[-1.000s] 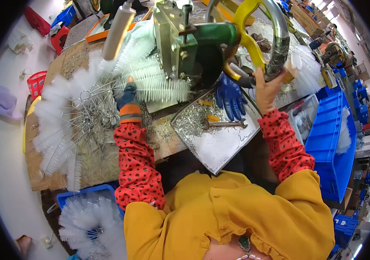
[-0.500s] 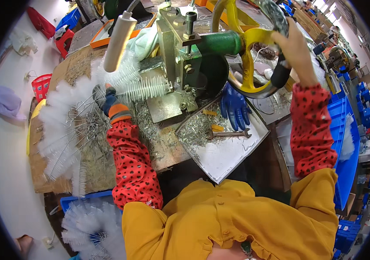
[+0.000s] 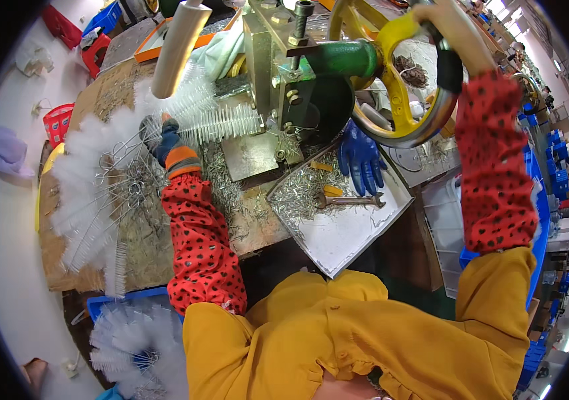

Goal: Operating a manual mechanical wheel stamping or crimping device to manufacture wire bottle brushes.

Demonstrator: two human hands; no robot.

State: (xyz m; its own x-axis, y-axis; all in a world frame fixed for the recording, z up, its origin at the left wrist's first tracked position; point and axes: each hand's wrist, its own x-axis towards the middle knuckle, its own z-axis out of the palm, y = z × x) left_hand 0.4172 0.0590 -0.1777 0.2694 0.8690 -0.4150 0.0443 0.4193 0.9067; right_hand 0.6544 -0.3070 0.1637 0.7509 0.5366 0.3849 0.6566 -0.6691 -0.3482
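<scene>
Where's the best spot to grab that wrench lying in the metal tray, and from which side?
Take the wrench by the bare middle of its handle, coming straight down from above. It lies flat and crosswise on the metal tray, with the blue glove just behind it and loose wire bits around its left end, so the open right half looks easiest.
</scene>
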